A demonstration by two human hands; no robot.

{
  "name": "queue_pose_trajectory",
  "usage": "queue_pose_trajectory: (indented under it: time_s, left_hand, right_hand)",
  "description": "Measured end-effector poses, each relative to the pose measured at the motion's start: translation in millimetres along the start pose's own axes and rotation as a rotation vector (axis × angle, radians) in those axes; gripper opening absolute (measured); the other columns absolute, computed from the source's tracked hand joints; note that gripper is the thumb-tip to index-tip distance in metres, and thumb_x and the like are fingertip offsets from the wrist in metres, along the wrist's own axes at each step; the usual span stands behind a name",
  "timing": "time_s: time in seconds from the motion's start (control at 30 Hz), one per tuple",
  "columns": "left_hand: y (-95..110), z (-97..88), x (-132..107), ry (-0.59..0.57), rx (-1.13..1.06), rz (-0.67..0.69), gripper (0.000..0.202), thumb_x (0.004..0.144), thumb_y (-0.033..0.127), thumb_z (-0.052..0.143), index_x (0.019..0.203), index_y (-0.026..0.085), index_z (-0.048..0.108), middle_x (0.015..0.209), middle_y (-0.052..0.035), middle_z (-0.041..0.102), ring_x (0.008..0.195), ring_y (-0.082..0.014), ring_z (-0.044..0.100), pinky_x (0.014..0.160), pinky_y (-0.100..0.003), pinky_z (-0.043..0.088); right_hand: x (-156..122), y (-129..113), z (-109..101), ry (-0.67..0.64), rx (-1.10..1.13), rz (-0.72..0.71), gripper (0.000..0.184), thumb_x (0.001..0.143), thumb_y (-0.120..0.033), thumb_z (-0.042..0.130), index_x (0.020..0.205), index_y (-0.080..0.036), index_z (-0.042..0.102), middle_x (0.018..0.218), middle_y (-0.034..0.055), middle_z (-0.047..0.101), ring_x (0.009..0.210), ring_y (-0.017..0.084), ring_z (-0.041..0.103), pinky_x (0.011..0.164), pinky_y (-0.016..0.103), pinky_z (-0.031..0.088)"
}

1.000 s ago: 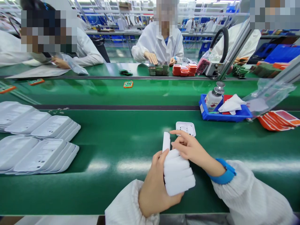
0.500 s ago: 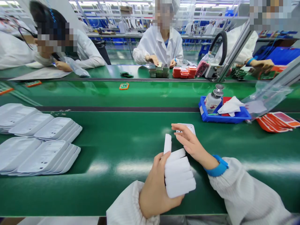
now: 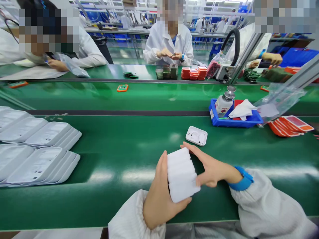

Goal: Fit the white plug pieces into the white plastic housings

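The left hand (image 3: 161, 192) has its grip wrapped around a stack of white pieces (image 3: 181, 174), held over the green counter (image 3: 119, 199) near its front edge. The right hand (image 3: 211, 166) grasps the same stack from the other side, fingers at the far end, thumb on the near right edge. Just beyond, a white shell (image 3: 196, 135) lies alone. Farther right, a blue tray (image 3: 238, 123) holds a bottle (image 3: 224, 104), beside overlapping red-orange pieces (image 3: 289, 126). Well to the left sit stacked white shells (image 3: 37, 167).
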State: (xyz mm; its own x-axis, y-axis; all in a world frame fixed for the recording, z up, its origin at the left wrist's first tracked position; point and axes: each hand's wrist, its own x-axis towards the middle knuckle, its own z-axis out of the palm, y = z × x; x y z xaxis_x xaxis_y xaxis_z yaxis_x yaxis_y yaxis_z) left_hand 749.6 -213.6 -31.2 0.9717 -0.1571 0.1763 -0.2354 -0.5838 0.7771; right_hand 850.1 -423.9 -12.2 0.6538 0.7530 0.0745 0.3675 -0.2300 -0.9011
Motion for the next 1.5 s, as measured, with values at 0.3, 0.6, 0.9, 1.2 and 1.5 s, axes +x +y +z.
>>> queue_pose_trajectory:
  time_s: [0.3,0.6,0.9,1.2,1.5]
  left_hand:
    - [-2.8,-0.8,-0.4,-0.035,-0.029,-0.001,0.125,0.064,0.038,0.078,0.145,0.023,-0.015,0.153,-0.0213,0.001,0.139,-0.0438,0.01,0.104,-0.066,0.029]
    - [-1.9,-5.5,0.8,-0.028,-0.098,-0.029,0.113,0.066,0.03,0.073,0.147,0.025,-0.005,0.149,-0.0177,0.003,0.138,-0.042,0.014,0.105,-0.061,0.031]
    - [-8.5,-7.0,2.1,-0.132,-0.334,-0.028,0.126,0.062,0.029,0.079,0.145,0.026,-0.016,0.15,-0.0193,0.012,0.136,-0.041,0.024,0.108,-0.062,0.025]
    - [-2.3,-9.7,8.0,-0.139,-0.399,-0.046,0.129,0.056,0.021,0.082,0.147,0.023,-0.009,0.153,-0.0183,0.011,0.138,-0.0417,0.02,0.112,-0.059,0.022]
    - [-1.5,-13.4,-0.8,-0.106,-0.837,-0.157,0.122,0.065,0.026,0.08,0.147,0.033,-0.011,0.153,-0.0099,0.022,0.134,-0.0361,0.032,0.109,-0.051,0.031]
  right_hand:
    - [-11.4,14.3,14.7,-0.109,-0.421,-0.06,0.157,0.043,-0.029,0.096,0.146,-0.016,-0.021,0.149,0.0213,0.011,0.136,0.039,0.011,0.112,0.054,0.016]
    - [-13.6,5.0,19.8,0.082,-0.116,-0.073,0.14,0.044,-0.016,0.091,0.149,-0.023,0.0,0.142,0.0155,0.018,0.128,0.035,0.03,0.104,0.044,0.037]
    - [-11.2,-19.9,32.9,0.213,-0.123,-0.35,0.103,0.077,-0.05,0.075,0.15,-0.024,0.007,0.146,0.0134,0.013,0.134,0.035,0.02,0.109,0.048,0.029]
    - [-8.6,-10.5,28.8,0.054,-0.082,-0.226,0.117,0.073,-0.081,0.06,0.151,-0.022,-0.003,0.152,0.0122,-0.005,0.137,0.039,0.003,0.112,0.056,0.015]
    - [-0.4,5.4,21.7,0.119,0.306,-0.12,0.063,0.095,-0.059,0.053,0.145,-0.026,0.035,0.139,0.0088,0.041,0.126,0.031,0.04,0.107,0.047,0.033]
